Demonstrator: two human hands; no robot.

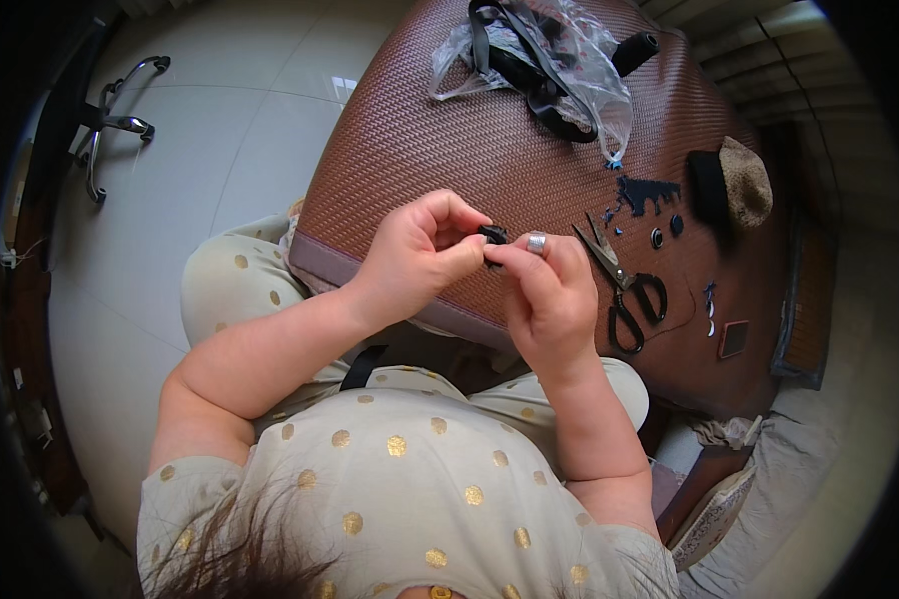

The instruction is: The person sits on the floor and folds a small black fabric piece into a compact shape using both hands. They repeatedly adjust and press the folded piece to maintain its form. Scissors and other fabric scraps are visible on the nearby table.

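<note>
Between the fingertips of both hands is a small black piece (494,234), perhaps fabric; its exact kind cannot be told. My left hand (427,243) pinches it from the left with thumb and forefinger. My right hand (553,288), with a wide silver ring (536,242) on one finger, grips its lower right side. Close by on the right lie black-handled scissors (623,281), blades partly apart. Beyond them are a jagged dark blue fabric scrap (646,193), a round dark button-like piece (676,224) and a ringed one (656,238).
The brown woven mat (397,142) bears a clear plastic bag (599,82) with black straps, a black roll (635,53), a brown and black cloth item (745,182) and a small dark rectangular object (733,339). A wheeled chair base (112,123) stands on the tiles.
</note>
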